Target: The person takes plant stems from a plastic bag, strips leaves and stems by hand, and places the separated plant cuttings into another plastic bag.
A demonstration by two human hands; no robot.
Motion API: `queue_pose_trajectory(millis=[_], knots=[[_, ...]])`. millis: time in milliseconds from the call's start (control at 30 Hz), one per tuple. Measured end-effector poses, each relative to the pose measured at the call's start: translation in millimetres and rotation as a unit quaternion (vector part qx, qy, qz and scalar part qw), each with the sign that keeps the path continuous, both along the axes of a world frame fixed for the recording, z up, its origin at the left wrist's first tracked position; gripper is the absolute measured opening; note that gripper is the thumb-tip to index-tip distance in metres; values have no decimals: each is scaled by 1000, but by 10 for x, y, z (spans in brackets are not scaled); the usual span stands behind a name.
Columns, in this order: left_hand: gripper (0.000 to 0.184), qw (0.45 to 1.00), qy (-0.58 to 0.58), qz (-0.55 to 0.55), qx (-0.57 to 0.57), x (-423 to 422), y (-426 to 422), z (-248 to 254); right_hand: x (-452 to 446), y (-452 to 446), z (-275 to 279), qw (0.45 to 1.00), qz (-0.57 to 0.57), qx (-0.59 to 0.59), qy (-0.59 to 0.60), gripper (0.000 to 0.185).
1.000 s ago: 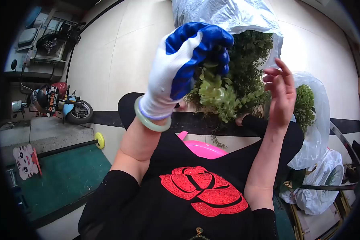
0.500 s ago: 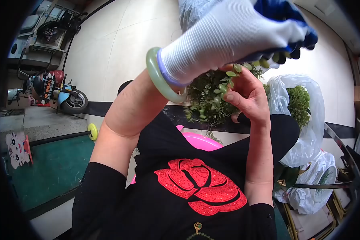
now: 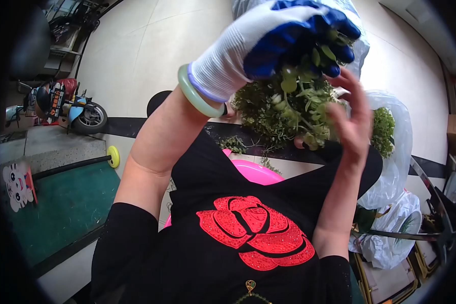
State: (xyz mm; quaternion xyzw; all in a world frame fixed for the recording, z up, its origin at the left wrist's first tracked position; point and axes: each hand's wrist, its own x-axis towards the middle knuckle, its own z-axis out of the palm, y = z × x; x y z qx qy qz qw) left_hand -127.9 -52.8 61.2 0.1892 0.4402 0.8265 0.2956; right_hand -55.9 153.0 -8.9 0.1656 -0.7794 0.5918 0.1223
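Note:
My left hand (image 3: 295, 44), in a white knit glove with blue coating, is closed around leafy green stems (image 3: 291, 83) that hang below its fingers. A jade-green bangle (image 3: 187, 96) circles that wrist. Just to the right of the stems, my bare right hand (image 3: 353, 114) has its fingers apart and holds nothing; motion smears it slightly. Beneath both hands lies a bushy heap of small-leaved greenery (image 3: 258, 114), partly hidden by the hanging stems.
A clear plastic bag (image 3: 400, 147) with more greenery stands on the right, above a white bag (image 3: 385, 248). Small sprigs (image 3: 233, 144) lie on the dark floor band. A pink rounded object (image 3: 253, 169) is between my legs. A scooter (image 3: 88, 117) stands far left.
My left hand has turned and moved left, so its blue palm and the stems now show. My right hand has let go of the stems and shifted right, its fingers opening.

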Motion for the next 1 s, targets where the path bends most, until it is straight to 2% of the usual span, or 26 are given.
queue_pose_trajectory(millis=[33, 67, 100, 133, 167, 233, 267, 300, 333, 367, 400, 433, 467, 533, 600, 633, 667, 700, 733, 767, 800, 867, 933, 967, 1000], knots=[[37, 997, 51, -48, 21, 4, 47, -49, -37, -62, -113, 997, 53, 49, 10, 45], [36, 999, 20, -31, 0, 76, 95, 5, -71, -123, -226, 989, 108, 94, 23, 41], [29, 999, -13, 26, -27, 86, 152, 71, -72, -175, -283, 982, 153, 114, -4, 33], [30, 996, -8, 45, -73, 82, 139, 67, -63, -231, -321, 970, 201, 132, -31, 24], [31, 991, -4, 63, -119, 78, 127, 66, -7, -293, -301, 972, 197, 95, -88, 20], [50, 966, 83, 18, -244, -74, -39, -143, 152, -356, -197, 963, 185, 23, -197, 12], [53, 930, 134, 23, -342, -211, -153, -390, 185, -354, -162, 959, 199, -13, -201, 12], [51, 902, 127, 34, -411, -302, -365, -585, 214, -339, -130, 955, 209, -49, -204, 12], [51, 916, 8, 53, -398, -373, -632, -833, 245, -309, -112, 951, 216, -86, -205, 13], [51, 945, -121, 94, -289, -356, -910, -1067, 285, -263, -125, 941, 231, -125, -212, 16], [51, 943, -151, 147, -259, -322, -1124, -1273, 293, -242, -119, 937, 220, -158, -222, 17], [49, 925, -131, 193, -300, -193, -1233, -1361, 308, -234, -109, 930, 210, -192, -234, 18], [49, 927, -139, 186, -296, 36, -1201, -1283, 319, -229, -110, 921, 203, -223, -247, 19], [54, 946, -160, 125, -254, 479, -988, -1038, 269, -251, -204, 942, 173, -160, -240, 31], [50, 969, -72, 64, -228, 732, -744, -793, 273, -390, -241, 965, 137, -91, -202, 39], [44, 969, -26, 59, -238, 813, -620, -671, 277, -470, -193, 962, 142, -76, -220, 62], [40, 967, 22, 52, -249, 845, -508, -610, 281, -520, -194, 969, 138, -29, -202, 68], [39, 949, 57, 40, -307, 842, -415, -675, 285, -555, -196, 975, 130, 16, -182, 74], [43, 924, 71, 88, -365, 888, -356, -819, 282, -573, -202, 978, 119, 61, -161, 81], [40, 937, 38, 88, -335, 925, -338, -759, 269, -551, -278, 975, 128, 47, -175, 91], [38, 949, 3, 84, -303, 941, -311, -678, 279, -535, -348, 980, 126, 39, -152, 94], [34, 897, 3, 87, -433, 888, -343, -602, 322, -438, -352, 968, 190, -37, -160, 96], [33, 955, -41, 139, -258, 886, -442, -775, 354, -362, -366, 964, 173, -36, -200, 97], [34, 961, -53, 135, -234, 872, -479, -758, 353, -323, -380, 961, 167, -37, -218, 97], [36, 966, -65, 133, -210, 858, -513, -721, 362, -241, -474, 956, 174, -33, -233, 79]])
